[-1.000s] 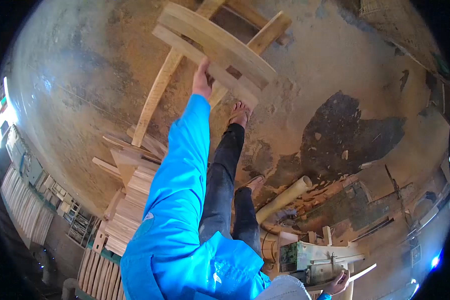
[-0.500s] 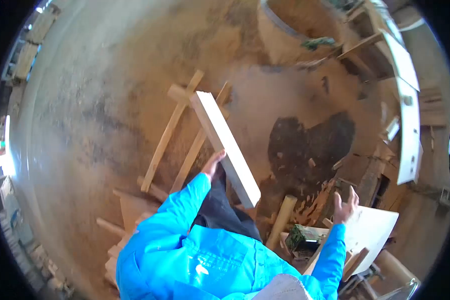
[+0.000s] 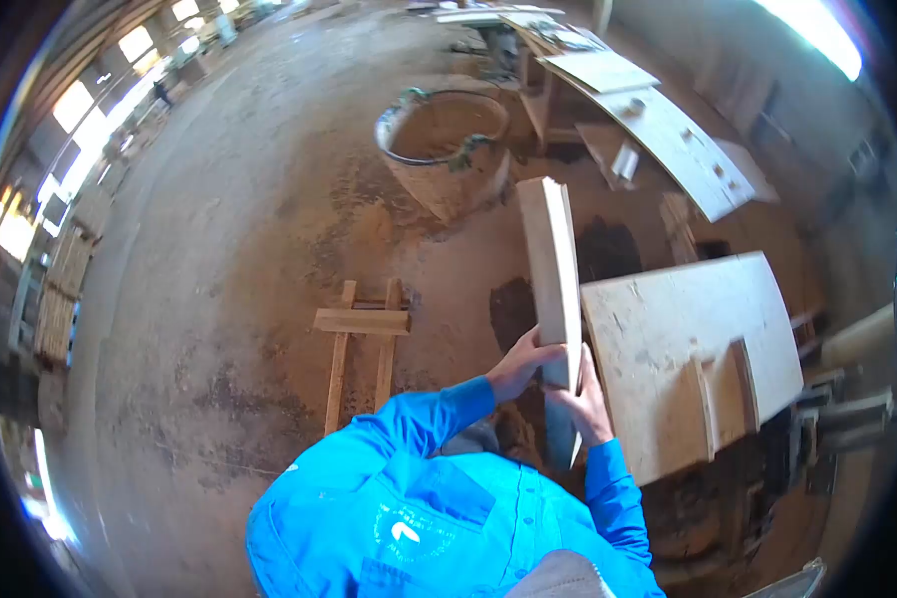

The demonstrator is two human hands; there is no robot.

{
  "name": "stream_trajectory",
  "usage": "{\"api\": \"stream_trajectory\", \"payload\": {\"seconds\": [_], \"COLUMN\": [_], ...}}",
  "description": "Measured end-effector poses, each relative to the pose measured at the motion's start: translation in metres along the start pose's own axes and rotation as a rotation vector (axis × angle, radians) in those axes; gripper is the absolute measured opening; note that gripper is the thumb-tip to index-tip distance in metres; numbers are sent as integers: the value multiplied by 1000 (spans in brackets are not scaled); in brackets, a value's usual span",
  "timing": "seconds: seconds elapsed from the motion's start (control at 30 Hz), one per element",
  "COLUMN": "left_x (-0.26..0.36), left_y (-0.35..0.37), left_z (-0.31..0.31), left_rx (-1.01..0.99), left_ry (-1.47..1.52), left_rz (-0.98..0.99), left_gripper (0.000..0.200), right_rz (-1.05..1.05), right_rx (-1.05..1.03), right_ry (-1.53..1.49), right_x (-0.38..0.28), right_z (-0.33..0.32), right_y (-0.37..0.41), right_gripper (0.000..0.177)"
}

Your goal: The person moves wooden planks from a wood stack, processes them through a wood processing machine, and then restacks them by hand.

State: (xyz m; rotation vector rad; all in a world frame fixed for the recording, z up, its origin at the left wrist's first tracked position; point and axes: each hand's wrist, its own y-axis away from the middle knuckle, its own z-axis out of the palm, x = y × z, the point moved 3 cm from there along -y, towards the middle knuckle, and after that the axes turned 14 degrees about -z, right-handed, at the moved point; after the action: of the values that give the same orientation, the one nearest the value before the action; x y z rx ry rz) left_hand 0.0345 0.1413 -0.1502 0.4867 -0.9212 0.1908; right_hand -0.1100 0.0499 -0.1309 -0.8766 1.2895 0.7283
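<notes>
A thick pale wooden plank [image 3: 550, 264] stands out lengthwise in front of me, its far end raised. My left hand [image 3: 525, 365] is closed around its left side near the lower end. From the right, my right hand [image 3: 590, 401] grips the same end, its thumb across the plank. Just right of the plank is a flat pale worktable [image 3: 653, 329] with two upright wooden strips [image 3: 710, 409] on it. The plank hides part of the floor, and its lowest end is partly covered by my hands.
On the floor to the left lies a wooden frame [image 3: 362, 321] of battens. Farther ahead stands a large round tub [image 3: 439, 179]. A long bench [image 3: 658, 140] with white panels runs along the upper right. Stacked timber [image 3: 65, 269] lines the far left.
My view has turned toward the right and up. The plank has swung over beside the worktable. My right hand, free before, has come onto the plank; my left hand keeps hold.
</notes>
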Motion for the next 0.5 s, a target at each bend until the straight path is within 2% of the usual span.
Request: {"api": "stream_trajectory", "payload": {"seconds": [0.03, 0.1, 0.17, 0.23, 0.27, 0.3, 0.37, 0.43, 0.5], "left_x": [-7, -6, -17, -38, -58, -77, -94, -95, -107], "left_y": [-10, -19, -39, -60, -72, -64, -60, -56, -64], "left_z": [20, 64, 109, 147, 161, 177, 187, 196, 206], "left_rx": [-48, -136, -344, -531, -613, -632, -730, -841, -963], "left_ry": [-63, -114, -169, -233, -257, -221, -485, -797, -1060], "left_rz": [51, -90, -240, -296, -341, -365, -460, -244, 69], "left_gripper": [68, 67, 77, 80, 78, 78, 75, 74, 70], "right_rz": [-12, -13, -71, -15, 38, 68, 166, 233, 430], "right_rx": [15, 112, 250, 440, 516, 511, 551, 564, 512], "right_ry": [11, 119, 189, 234, 306, 382, 674, 968, 1131], "right_x": [-28, -47, -57, -43, -63, -89, -105, -120, -138], "right_z": [-10, -40, -80, -124, -136, -151, -183, -221, -250], "right_y": [5, 24, 56, 106, 124, 148, 185, 226, 254], "right_gripper": [112, 107, 106, 109, 110, 112, 113, 114, 116]}}
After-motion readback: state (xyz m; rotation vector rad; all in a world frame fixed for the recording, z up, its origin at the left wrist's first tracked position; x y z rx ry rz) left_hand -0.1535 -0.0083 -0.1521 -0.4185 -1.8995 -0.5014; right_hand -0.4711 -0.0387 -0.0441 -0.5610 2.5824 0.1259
